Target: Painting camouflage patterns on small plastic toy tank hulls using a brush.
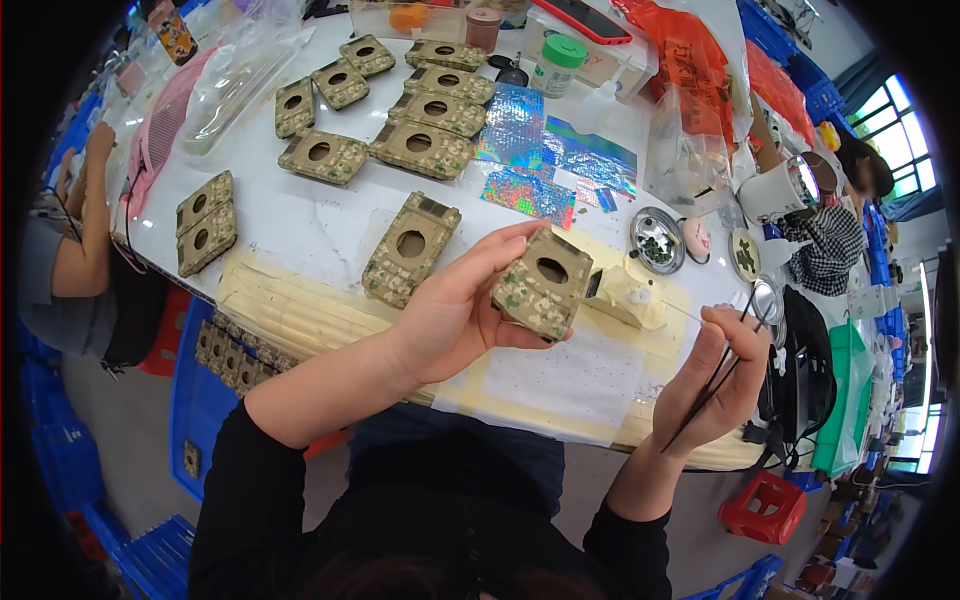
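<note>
My left hand (455, 310) is closed round a camouflage model tank hull (545, 280) with a round hole in its top. To its right, my right hand (722, 385) grips slim black tweezers (692, 412), their arms slanting down across the palm. A thin pale stick or needle (685, 312) also pokes out leftward from its pinched fingertips; what kind it is I cannot tell. Between the hands stands a small block wrapped in yellowish tape (628, 297). Another camouflage hull (411, 250) lies just left of my left hand.
Several more hulls (433, 107) stand toward the back left. Shiny holographic sheets (590, 155) lie mid-table. Small dishes with green bits (656, 240) sit at the right, near a white bucket (778, 190). A co-worker's arm (95, 205) rests at the far left. A blue tray (195, 400) holds hulls below.
</note>
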`<state>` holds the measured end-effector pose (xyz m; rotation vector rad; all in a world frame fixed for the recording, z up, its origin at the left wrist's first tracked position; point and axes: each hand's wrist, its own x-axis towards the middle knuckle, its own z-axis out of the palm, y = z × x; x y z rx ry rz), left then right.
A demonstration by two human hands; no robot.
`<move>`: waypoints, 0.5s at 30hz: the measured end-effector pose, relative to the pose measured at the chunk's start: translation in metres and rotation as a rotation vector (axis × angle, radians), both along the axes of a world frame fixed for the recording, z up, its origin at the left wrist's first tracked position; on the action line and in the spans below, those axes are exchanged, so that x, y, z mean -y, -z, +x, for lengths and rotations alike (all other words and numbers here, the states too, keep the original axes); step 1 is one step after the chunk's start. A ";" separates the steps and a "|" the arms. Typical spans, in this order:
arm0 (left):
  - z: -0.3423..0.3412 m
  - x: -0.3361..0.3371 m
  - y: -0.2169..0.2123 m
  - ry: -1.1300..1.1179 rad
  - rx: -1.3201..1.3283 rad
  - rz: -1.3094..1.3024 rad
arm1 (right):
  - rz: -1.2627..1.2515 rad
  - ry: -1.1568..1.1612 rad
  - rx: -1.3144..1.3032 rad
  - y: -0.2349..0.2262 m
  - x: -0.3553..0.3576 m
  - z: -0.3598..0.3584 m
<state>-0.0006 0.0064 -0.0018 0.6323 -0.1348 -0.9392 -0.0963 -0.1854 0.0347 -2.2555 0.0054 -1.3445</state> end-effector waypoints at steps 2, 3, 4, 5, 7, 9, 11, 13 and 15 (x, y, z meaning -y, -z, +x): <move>-0.003 0.003 -0.005 -0.065 0.121 0.027 | 0.187 -0.165 -0.037 0.002 -0.004 -0.002; -0.004 0.004 -0.008 -0.097 0.182 0.041 | 0.282 -0.247 -0.055 0.004 -0.006 -0.003; -0.006 0.005 -0.009 -0.128 0.241 0.057 | 0.415 -0.313 -0.111 0.002 -0.012 -0.006; -0.008 0.006 -0.011 -0.151 0.297 0.057 | 0.449 -0.392 -0.153 0.005 -0.010 -0.005; -0.010 0.007 -0.011 -0.201 0.410 0.059 | 0.561 -0.511 -0.232 0.008 -0.012 -0.001; -0.008 0.004 -0.005 -0.193 0.531 0.088 | 0.699 -0.537 -0.248 0.005 -0.023 0.001; -0.009 0.004 -0.006 -0.215 0.547 0.096 | 0.763 -0.574 -0.264 0.004 -0.026 0.002; -0.011 0.006 -0.011 -0.232 0.533 0.093 | 0.755 -0.617 -0.283 0.005 -0.026 0.003; -0.012 0.006 -0.010 -0.235 0.536 0.084 | 0.741 -0.604 -0.282 0.006 -0.027 0.003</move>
